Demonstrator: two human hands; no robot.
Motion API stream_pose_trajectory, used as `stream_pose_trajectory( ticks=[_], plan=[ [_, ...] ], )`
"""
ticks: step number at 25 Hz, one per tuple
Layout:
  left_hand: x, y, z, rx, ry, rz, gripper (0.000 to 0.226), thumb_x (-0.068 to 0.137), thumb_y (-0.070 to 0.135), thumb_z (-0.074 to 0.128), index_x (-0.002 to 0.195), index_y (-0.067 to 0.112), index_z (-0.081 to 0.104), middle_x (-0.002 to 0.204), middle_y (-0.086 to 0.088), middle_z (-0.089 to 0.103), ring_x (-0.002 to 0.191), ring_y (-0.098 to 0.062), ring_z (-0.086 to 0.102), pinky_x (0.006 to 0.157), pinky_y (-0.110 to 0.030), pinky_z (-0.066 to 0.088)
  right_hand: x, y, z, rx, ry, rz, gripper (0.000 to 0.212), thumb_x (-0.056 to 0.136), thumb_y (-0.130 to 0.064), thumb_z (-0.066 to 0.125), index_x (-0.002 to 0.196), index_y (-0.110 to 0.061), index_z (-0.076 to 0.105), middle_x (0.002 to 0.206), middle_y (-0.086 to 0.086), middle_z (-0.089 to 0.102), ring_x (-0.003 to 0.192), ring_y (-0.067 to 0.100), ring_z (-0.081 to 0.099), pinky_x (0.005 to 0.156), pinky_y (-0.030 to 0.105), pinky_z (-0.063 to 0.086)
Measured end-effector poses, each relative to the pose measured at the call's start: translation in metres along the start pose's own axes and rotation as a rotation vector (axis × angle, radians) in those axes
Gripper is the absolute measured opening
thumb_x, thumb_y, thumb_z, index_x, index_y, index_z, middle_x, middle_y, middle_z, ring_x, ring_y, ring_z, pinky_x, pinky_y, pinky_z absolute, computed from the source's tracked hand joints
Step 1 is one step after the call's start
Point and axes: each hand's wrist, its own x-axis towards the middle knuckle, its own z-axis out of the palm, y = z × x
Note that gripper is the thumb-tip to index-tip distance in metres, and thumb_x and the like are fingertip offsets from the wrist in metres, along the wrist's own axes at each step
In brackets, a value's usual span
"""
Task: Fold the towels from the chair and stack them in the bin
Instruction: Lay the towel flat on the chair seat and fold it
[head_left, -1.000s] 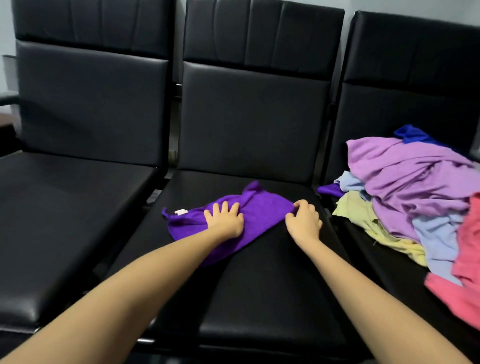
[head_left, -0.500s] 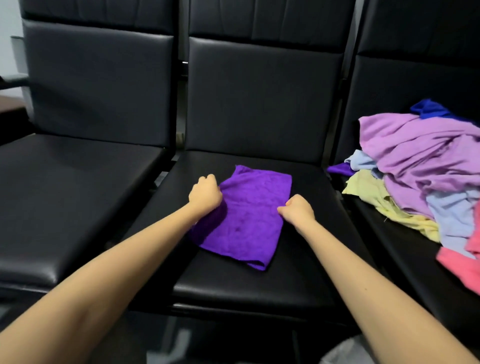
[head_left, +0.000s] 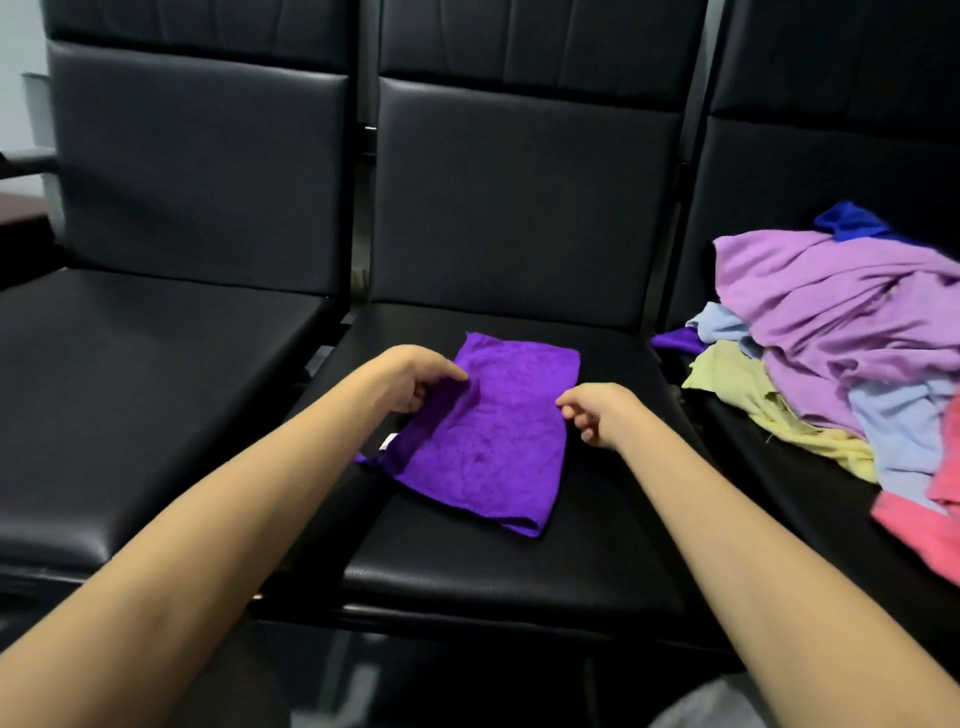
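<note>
L hand (head_left: 415, 387): pinched on left edge of purple towel (head_left: 493, 431); edge raised slightly.
Purple towel: laid flat on middle seat (head_left: 519, 561), btwn the hands; long axis run far-to-near, near end skewed right.
R hand (head_left: 597, 413): fingers curled, met at right edge; grip can't be told.
Towel pile (head_left: 831, 353): unfolded, well right of R hand.

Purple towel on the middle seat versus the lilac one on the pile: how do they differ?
The purple towel lies flat, folded, on the middle seat; the lilac towel is crumpled atop the nearby heap. The left hand pinches the purple towel; no hand touches the lilac towel.
</note>
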Motion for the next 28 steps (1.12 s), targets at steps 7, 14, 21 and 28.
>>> stream_pose_trajectory(
  ticks=[7,14,21,28],
  plan=[
    [-0.014,0.038,-0.031,-0.578,-0.079,0.365,0.018,0.093,0.009,0.05,0.079,0.018,0.055,0.049,0.007,0.064,0.052,-0.006,0.057,0.063,-0.02,0.046,-0.004,-0.058,-0.021,0.577,0.008,-0.462,0.018,0.095,0.001,0.047,0.086,-0.012,0.053,0.068,0.003,0.067,0.058,0.004,0.066,0.056,0.012,0.052],
    [-0.009,0.023,-0.023,-0.52,-0.179,0.354,0.01,0.094,0.018,0.055,0.086,0.013,0.058,0.061,0.001,0.068,0.056,-0.009,0.066,0.059,-0.019,0.054,0.007,-0.039,-0.028,0.493,-0.151,-0.278,0.014,0.096,-0.014,0.05,0.082,-0.018,0.052,0.082,0.004,0.059,0.074,0.012,0.057,0.076,0.025,0.049],
    [-0.004,-0.008,-0.005,0.018,0.038,0.134,0.034,0.087,0.025,0.068,0.113,0.008,0.055,0.11,-0.002,0.051,0.099,-0.017,0.056,0.068,-0.02,0.046,0.015,-0.009,-0.02,-0.127,-0.094,0.104,0.036,0.095,-0.036,0.053,0.068,-0.013,0.045,0.067,0.001,0.047,0.055,0.008,0.039,0.048,0.018,0.034],
    [-0.01,-0.007,-0.009,0.16,0.075,0.141,0.015,0.081,0.007,0.068,0.083,0.008,0.054,0.094,-0.007,0.05,0.098,-0.017,0.049,0.054,-0.02,0.051,0.012,-0.012,-0.021,-0.285,-0.132,0.01,0.019,0.09,-0.018,0.062,0.075,-0.011,0.052,0.062,0.002,0.051,0.061,0.011,0.048,0.057,0.021,0.045]
  ],
)
